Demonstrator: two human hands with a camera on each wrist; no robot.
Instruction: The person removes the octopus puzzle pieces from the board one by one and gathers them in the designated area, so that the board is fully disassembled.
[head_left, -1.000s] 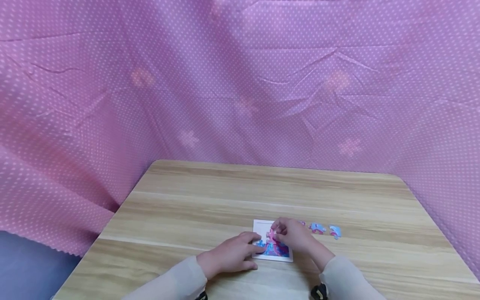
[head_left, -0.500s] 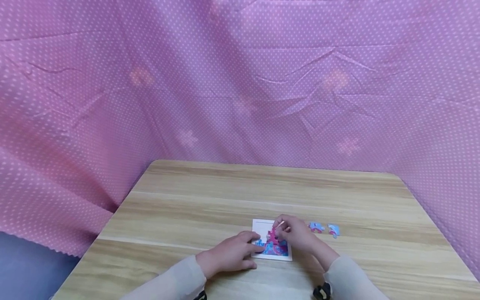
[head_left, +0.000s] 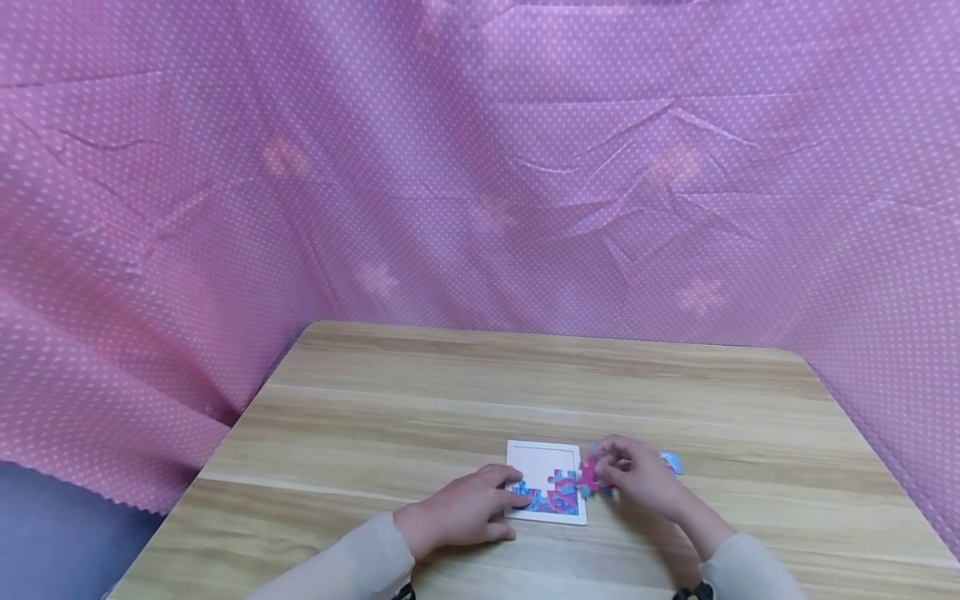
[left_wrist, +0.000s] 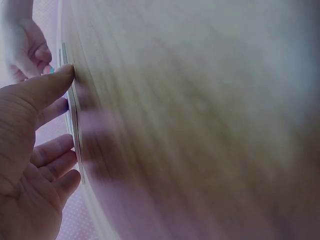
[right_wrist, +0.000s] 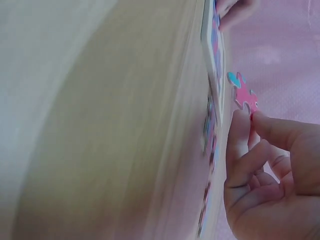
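Observation:
A white puzzle tray (head_left: pixel 542 460) lies on the table, with several blue, purple and pink pieces (head_left: pixel 561 502) fitted along its near side and right corner. My left hand (head_left: pixel 467 505) rests at the tray's left edge, fingers fairly straight; the left wrist view has its thumb (left_wrist: pixel 47 87) touching the rim. Just right of the tray, my right hand (head_left: pixel 641 475) pinches a pink puzzle piece (head_left: pixel 588 475) between thumb and fingertips. In the right wrist view this pink piece (right_wrist: pixel 244 95), with a blue corner, is raised off the table.
Loose puzzle pieces lie on the wooden table (head_left: pixel 450 375) to the tray's right, partly hidden by my right hand. One light blue piece (head_left: pixel 672 462) shows beyond the hand. A pink dotted cloth (head_left: pixel 480 167) hangs behind and beside the table.
My right hand has moved right with the pink piece, from above the tray to beside it, uncovering the fitted pieces and bare tray. The left hand has stayed put.

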